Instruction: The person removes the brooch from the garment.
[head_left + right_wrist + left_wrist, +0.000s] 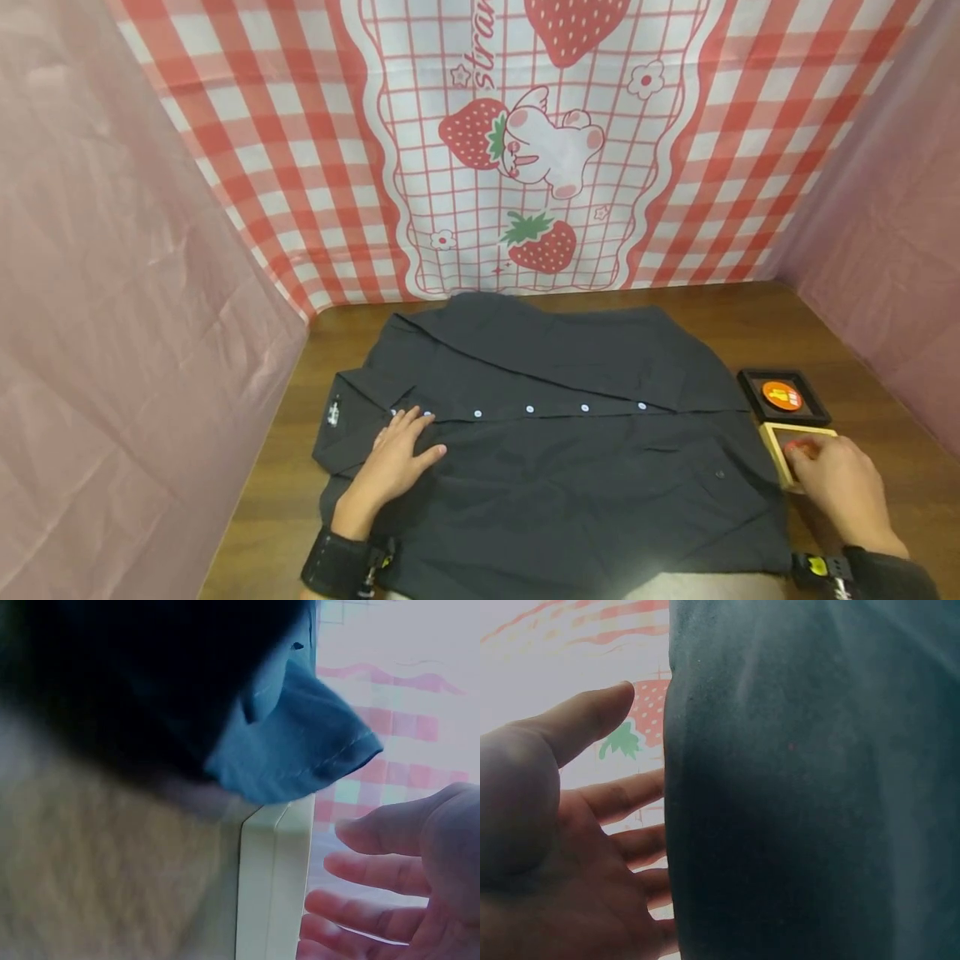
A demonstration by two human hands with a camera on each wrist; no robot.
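Observation:
A dark button-up shirt (555, 492) lies spread on the table, its collar at the left and a row of white buttons across it. My left hand (397, 467) rests on the shirt near the collar, fingers extended over the placket. In the left wrist view the dark cloth (810, 787) hides the fingertips of the hand (592, 840). My right hand (840, 479) reaches into a shallow yellow-rimmed tray (772, 454), its fingertips at a small red-orange piece (798, 447), mostly hidden. In the right wrist view the fingers (375, 874) are loosely extended beside the pale tray side (270, 892).
A black square tray (750, 400) holding a round orange disc (782, 396) stands just behind the yellow one. The wooden table (750, 325) ends at a red-checked strawberry cloth (540, 167) at the back. Pink cloth hangs (135, 333) along both sides.

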